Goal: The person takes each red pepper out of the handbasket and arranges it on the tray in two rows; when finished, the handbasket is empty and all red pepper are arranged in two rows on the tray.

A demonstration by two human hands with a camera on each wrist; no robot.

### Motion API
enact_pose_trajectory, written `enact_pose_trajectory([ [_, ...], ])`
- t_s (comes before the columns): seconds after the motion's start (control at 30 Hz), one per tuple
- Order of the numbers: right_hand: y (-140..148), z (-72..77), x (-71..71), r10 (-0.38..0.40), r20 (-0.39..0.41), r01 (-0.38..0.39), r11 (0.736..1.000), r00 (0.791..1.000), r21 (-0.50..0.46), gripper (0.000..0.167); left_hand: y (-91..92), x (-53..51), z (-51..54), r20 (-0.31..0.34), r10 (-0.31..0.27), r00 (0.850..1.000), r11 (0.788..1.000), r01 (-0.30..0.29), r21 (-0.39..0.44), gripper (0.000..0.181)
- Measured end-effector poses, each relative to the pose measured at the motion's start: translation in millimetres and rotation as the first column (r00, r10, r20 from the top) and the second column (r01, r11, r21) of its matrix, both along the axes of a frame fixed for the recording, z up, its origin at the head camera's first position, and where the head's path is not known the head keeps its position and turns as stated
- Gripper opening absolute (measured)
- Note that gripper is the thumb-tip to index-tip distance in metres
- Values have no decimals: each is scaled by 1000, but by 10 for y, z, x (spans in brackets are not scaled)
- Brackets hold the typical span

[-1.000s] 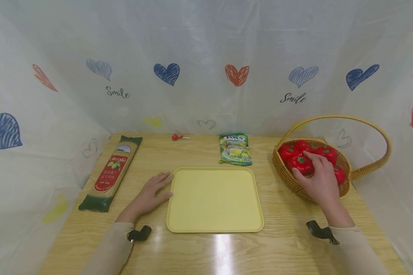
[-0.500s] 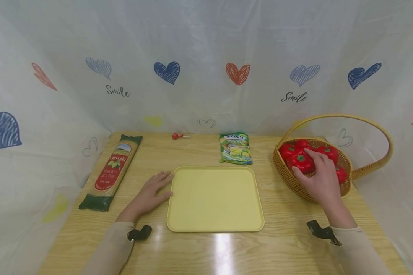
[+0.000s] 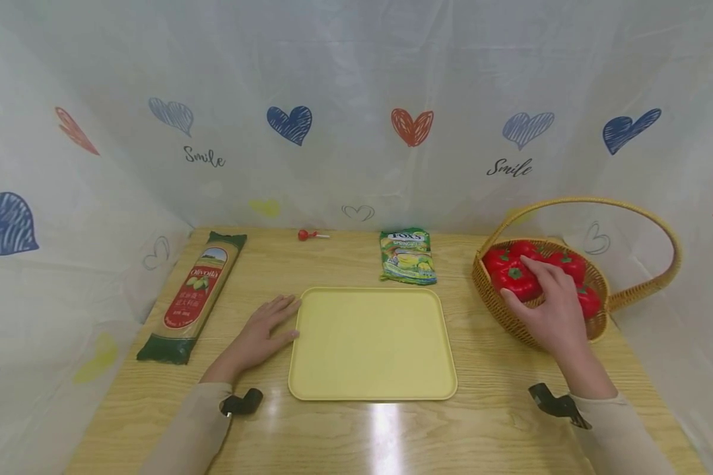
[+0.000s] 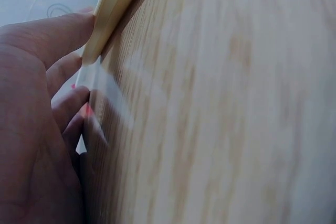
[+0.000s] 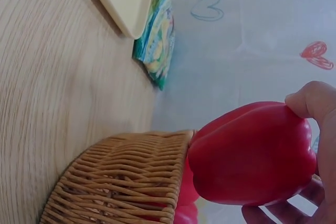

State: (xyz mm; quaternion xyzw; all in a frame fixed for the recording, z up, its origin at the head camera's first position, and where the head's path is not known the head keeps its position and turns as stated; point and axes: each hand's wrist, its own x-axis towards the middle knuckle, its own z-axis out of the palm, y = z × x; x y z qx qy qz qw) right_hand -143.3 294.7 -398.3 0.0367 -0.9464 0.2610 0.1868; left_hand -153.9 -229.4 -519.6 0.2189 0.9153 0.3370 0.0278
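Note:
My right hand (image 3: pixel 551 310) pinches a red bell pepper (image 5: pixel 252 153) between thumb and fingers. In the right wrist view that pepper sits above the rim of the wicker basket (image 5: pixel 121 177), at the table's right. Several other red bell peppers lie inside the basket, partly covered by my hand in the head view. My left hand (image 3: pixel 260 335) lies on the table with fingers extended, its thumb and fingertips touching the left edge of the yellow tray (image 3: pixel 371 343). The left wrist view shows the thumb against the tray's rim (image 4: pixel 107 14).
A pasta packet (image 3: pixel 193 297) lies at the left. Near the back edge are a red lollipop (image 3: pixel 304 235) and a green candy bag (image 3: pixel 407 257). The basket's tall handle (image 3: pixel 659 234) arches out to the right. A plastic curtain with printed hearts (image 3: pixel 356 99) stands behind the table.
My right hand and the bell pepper in it have shifted slightly left relative to the basket. My left hand has stayed at the tray's edge. The head view has moved a little.

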Motion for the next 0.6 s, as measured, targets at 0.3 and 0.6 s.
enact_pose_trajectory([
  [0.3,-50,-29,13,15,2,-15,1000,1000,3,67,1,1,0,-3,-4,1000,1000,4,0,65],
  [0.6,-108,-35,21,40,-5,-40,999,999,-22,67,7,7,11,-7,-6,1000,1000,6,-4,65],
])
